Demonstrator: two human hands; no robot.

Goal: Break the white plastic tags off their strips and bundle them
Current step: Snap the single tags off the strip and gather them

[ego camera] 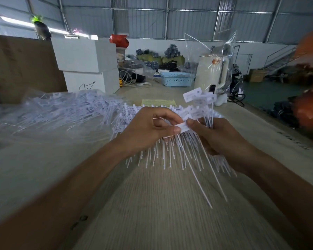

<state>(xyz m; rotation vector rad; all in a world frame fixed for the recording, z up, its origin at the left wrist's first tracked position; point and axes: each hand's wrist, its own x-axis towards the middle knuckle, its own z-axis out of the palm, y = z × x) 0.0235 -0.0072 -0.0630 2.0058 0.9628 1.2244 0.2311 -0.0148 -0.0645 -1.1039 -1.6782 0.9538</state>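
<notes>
At eleven o'clock on the tabletop [157,204] we see bagged strips [61,110], a blue basket [177,79] at one, while our left hand [148,129] pinches a white tag [184,127] against the bundle [200,103] clutched in our right hand [215,136].

The white tags [199,95] are showing smooth matt plastic, the desk [152,204] a matt, fine-grained wood-look surface.

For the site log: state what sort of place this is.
Probably a warehouse or packing workshop: corrugated metal roof, stacked white cartons beside a large cardboard box, heaps of bagged goods on the floor behind the worktable.
</notes>
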